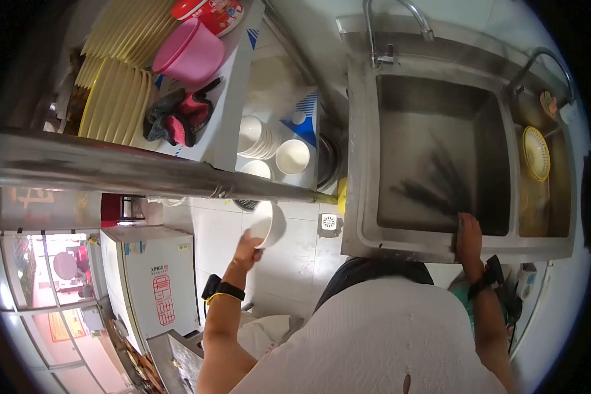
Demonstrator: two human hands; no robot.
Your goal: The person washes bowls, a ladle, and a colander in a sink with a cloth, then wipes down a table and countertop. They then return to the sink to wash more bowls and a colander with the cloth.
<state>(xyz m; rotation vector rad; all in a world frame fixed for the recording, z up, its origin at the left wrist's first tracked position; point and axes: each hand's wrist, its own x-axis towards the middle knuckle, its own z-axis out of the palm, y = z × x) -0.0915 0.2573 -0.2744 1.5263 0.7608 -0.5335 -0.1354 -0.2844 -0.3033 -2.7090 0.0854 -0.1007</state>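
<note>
A white bowl [266,225] is gripped at its side by my left hand [246,249], held tilted above the tiled floor, below the shelf with white bowls. My right hand [468,240] is at the front rim of the large steel sink [414,240], its fingers reaching over the inner edge. Dark, thin, blurred streaks [440,180] fan out from near those fingers across the basin. Whether they are sticks or shadows, and whether the hand holds anything, I cannot make out. A stack of white bowls [256,138] and a single white bowl [292,157] stand on the lower shelf.
A steel rail [111,165] crosses in front of the shelves. Stacked plates [115,98], a pink tub [189,51] and dark-red gloves [180,117] occupy the upper shelf. A yellow basket [536,154] sits in the smaller basin. A white freezer [157,279] stands at left.
</note>
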